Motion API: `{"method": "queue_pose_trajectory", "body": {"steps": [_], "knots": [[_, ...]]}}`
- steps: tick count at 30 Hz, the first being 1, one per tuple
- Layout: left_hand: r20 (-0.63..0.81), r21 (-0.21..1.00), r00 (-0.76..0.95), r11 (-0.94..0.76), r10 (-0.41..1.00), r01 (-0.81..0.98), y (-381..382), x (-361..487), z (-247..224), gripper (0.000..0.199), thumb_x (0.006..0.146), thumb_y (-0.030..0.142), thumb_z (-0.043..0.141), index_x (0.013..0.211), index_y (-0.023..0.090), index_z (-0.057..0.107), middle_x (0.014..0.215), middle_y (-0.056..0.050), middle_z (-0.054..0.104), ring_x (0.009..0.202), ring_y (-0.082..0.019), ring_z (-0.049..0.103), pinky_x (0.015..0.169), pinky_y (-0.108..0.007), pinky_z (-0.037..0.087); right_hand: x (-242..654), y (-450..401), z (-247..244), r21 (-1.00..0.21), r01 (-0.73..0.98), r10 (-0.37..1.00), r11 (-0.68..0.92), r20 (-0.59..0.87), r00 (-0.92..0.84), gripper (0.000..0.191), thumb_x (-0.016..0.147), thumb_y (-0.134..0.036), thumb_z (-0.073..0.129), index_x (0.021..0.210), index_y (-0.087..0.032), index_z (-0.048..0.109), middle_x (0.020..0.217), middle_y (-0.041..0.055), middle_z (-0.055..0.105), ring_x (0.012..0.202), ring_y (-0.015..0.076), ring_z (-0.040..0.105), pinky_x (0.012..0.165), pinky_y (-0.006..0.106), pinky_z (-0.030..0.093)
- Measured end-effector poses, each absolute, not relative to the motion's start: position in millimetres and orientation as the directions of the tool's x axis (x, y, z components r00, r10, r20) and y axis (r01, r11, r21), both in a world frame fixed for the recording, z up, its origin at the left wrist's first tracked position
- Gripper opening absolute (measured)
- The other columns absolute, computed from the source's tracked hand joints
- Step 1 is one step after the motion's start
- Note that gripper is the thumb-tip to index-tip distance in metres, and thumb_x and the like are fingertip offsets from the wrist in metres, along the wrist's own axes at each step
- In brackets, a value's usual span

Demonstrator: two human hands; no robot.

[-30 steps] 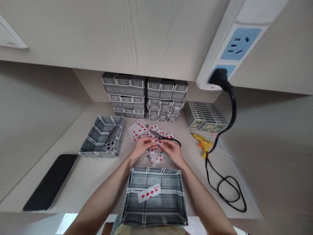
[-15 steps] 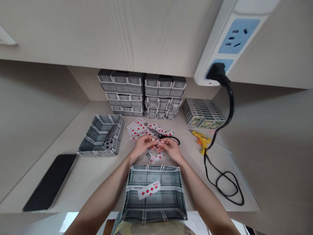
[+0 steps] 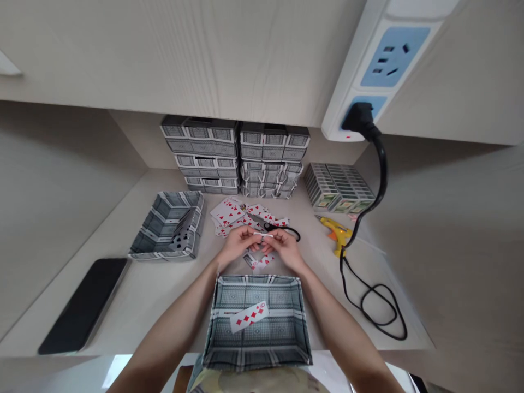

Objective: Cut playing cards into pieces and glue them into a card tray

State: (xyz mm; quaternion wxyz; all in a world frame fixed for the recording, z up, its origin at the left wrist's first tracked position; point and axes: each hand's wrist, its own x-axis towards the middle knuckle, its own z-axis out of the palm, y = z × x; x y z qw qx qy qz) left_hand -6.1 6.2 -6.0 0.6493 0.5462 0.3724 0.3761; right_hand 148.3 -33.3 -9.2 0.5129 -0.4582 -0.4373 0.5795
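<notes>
Two hands meet over the surface [image 3: 164, 305]: the left hand [image 3: 241, 243] and right hand [image 3: 285, 246] pinch a small card piece [image 3: 263, 234] between nearly closed fingertips, just beside the black-handled scissors [image 3: 268, 225], with the yellow glue gun [image 3: 337, 232] farther right.

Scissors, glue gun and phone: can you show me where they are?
Scissors [image 3: 267, 226]: head view, where blades meet handles.
Glue gun [image 3: 339, 232]: head view, on its yellow body.
Phone [image 3: 84, 305]: head view, on its flat black face.

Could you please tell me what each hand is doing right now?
Left hand: closed, pinching a small card piece.
Right hand: closed, pinching the same piece.
</notes>
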Motion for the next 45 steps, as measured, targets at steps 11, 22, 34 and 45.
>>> {"method": "queue_pose_trajectory", "body": {"steps": [11,22,34,45], "knots": [[-0.043,0.995,0.420,0.078,0.906,-0.067,5.8,-5.4,-2.7,0.026,0.066,0.035,0.067,0.073,0.012,0.058,0.058,0.000,0.062,0.050,-0.008,0.055,0.052,-0.020,0.045,147.7,-30.5,-10.1,-0.967,-0.222,0.992,-0.122,-0.116,-0.041,0.031,0.062,-0.041,0.069,0.076,-0.018,0.055,0.057,-0.0024,0.063,0.049,0.0132,0.060,0.052,0.027,0.052],[-0.036,0.996,0.404,0.067,0.914,-0.064,5.4,-4.2,-2.6,0.027,0.065,0.037,0.067,0.070,0.012,0.058,0.059,0.000,0.062,0.049,-0.008,0.054,0.051,-0.021,0.045,148.7,-28.8,-12.7,-0.957,-0.248,0.989,-0.149,-0.140,-0.052,0.030,0.063,-0.043,0.068,0.074,-0.017,0.058,0.063,0.0002,0.065,0.051,0.0134,0.061,0.054,0.027,0.053],[-0.034,0.994,0.450,0.076,0.892,-0.075,6.4,-5.8,-8.1,0.028,0.066,0.037,0.067,0.072,0.012,0.056,0.058,0.000,0.063,0.048,-0.008,0.054,0.049,-0.020,0.044,148.7,-30.3,-7.6,-0.976,-0.177,0.991,-0.129,-0.119,-0.068,0.027,0.063,-0.041,0.068,0.069,-0.017,0.057,0.053,-0.0017,0.063,0.045,0.0126,0.059,0.048,0.025,0.052],[-0.064,0.992,0.427,0.104,0.902,-0.072,6.5,-4.5,-7.2,0.030,0.062,0.039,0.069,0.067,0.012,0.055,0.055,0.000,0.061,0.044,-0.007,0.052,0.046,-0.019,0.043,148.5,-30.5,-8.3,-0.973,-0.181,0.989,-0.145,-0.136,-0.062,0.029,0.061,-0.043,0.069,0.069,-0.018,0.056,0.058,-0.0007,0.065,0.049,0.0137,0.061,0.049,0.027,0.052]]}}
